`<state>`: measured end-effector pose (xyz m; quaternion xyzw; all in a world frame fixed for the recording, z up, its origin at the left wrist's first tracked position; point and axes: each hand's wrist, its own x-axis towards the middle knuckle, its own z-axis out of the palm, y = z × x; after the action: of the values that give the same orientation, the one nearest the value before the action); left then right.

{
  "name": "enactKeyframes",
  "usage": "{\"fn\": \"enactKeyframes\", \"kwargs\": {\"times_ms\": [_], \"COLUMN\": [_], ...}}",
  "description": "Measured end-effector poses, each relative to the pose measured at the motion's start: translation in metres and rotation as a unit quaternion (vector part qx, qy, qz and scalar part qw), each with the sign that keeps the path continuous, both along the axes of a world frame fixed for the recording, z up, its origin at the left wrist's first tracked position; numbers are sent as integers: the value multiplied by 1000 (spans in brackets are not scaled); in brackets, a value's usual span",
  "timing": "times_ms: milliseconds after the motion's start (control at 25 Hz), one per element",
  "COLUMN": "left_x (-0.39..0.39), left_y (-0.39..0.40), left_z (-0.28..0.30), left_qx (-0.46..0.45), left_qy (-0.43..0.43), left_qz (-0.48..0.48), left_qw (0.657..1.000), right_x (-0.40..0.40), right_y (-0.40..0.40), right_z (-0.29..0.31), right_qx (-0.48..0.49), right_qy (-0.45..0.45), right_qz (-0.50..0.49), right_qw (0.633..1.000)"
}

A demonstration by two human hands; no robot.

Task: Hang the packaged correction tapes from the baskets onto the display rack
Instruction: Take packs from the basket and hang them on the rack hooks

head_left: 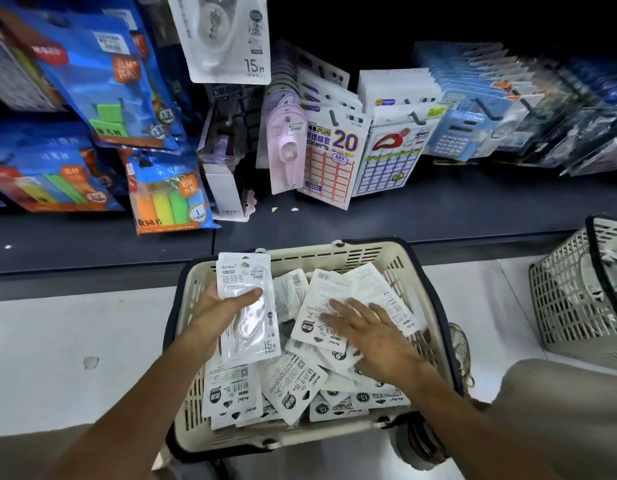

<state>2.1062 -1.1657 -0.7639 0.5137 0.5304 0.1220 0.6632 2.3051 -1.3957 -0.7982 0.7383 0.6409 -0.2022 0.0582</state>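
Note:
A cream basket (338, 256) with a dark rim sits in front of me, filled with several white packaged correction tapes (289, 382). My left hand (220, 303) grips one packet (248, 327) upright over the basket's left side, thumb across its front. My right hand (365, 323) lies flat with straight fingers on the packets (331, 289) at the basket's right. One correction tape packet (227, 39) marked 15M hangs on the display rack at the top centre.
A second mesh basket (573, 299) stands at the right on the white floor. Blue packs (102, 81) hang at the left. Purple tape dispensers (286, 147), label sheets (334, 157) and calculators (456, 133) hang on hooks above the dark shelf (438, 209).

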Motion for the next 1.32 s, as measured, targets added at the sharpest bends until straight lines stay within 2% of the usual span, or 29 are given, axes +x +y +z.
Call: {"fn": "enactKeyframes", "kwargs": {"times_ms": [80,120,160,240,360,440,480,560,640,760,800,840,880,920,960,1040,1120,1240,1320], "left_x": [-1,-1,-1,0,4,8,11,16,15,10,9,8,7,7,6,6,7,7,6], "left_y": [1,2,2,2,-3,-10,-13,-18,-23,-36,-41,-46,-49,-52,-56,-65,-74,-77,-78], "left_z": [-2,-4,-4,0,11,15,18,25,25,13,10,6,3,-2,-5,-12,-19,-19,-17], "left_qx": [21,25,30,40,25,-34,-73,-171,-239,-216,-198,-191,-189,-187,-178,-163,-180,-199,-202], "left_qy": [8,5,6,12,-13,-67,-92,-126,-123,-83,-64,-46,-30,-19,-7,12,11,21,27], "left_qz": [-2,-1,1,0,-64,-109,-119,-141,-175,-259,-286,-298,-296,-282,-261,-227,-198,-239,-261], "left_qw": [1000,1000,1000,999,998,991,986,967,947,938,935,934,936,941,949,960,963,950,944], "right_x": [-5,-3,2,23,57,56,47,25,6,-14,-20,-25,-26,-27,-29,-34,-47,-72,-88], "right_y": [16,25,36,52,61,60,58,56,57,62,62,62,61,56,48,27,13,21,28], "right_z": [9,20,36,74,120,123,118,102,86,65,61,57,52,47,41,33,36,39,39], "right_qx": [98,152,188,191,188,140,100,40,33,85,113,141,159,155,120,16,-49,-52,-24], "right_qy": [38,99,188,388,574,660,677,668,640,565,555,556,561,559,550,530,562,621,607], "right_qz": [-30,-83,-160,-297,-365,-376,-386,-412,-438,-458,-483,-522,-569,-612,-647,-679,-653,-598,-631], "right_qw": [994,980,950,852,709,635,619,619,631,681,668,631,580,537,515,508,506,504,483]}}
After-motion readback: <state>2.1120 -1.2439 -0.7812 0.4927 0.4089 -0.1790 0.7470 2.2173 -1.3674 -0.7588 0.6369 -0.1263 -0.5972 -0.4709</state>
